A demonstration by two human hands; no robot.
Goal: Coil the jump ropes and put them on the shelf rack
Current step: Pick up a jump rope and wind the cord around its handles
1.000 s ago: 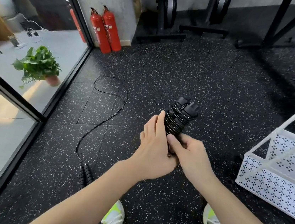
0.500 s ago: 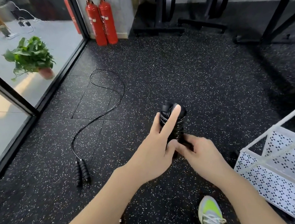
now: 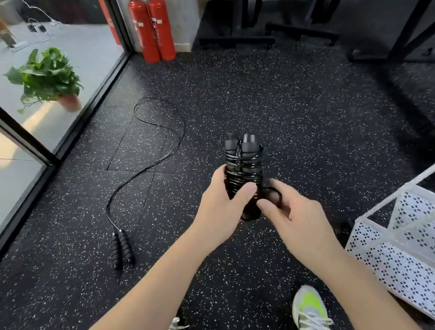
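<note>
Gripped around its middle by the left hand (image 3: 222, 209), with the thumb pressed across the front turns, the coiled jump rope (image 3: 242, 173) is being held upright in front of the body, above the speckled rubber floor (image 3: 299, 114). A small loose loop of cord at the bundle's right side is being pinched by the right hand (image 3: 294, 218) between thumb and fingers. The bundle is judged to be light and firm where the cord is wound tight around the two handles; the thin cord looks slick and springy, so the loose end is likely to unwind unless it is being kept under tension. The wrapped middle is judged the best place to take hold. A second jump rope (image 3: 141, 172) is lying uncoiled on the floor to the left, and the white perforated shelf rack (image 3: 402, 259) is standing to the right. Compared with half a second ago, the left forefinger is no longer being stretched up over the bundle, and both handle caps are being shown clear.
</note>
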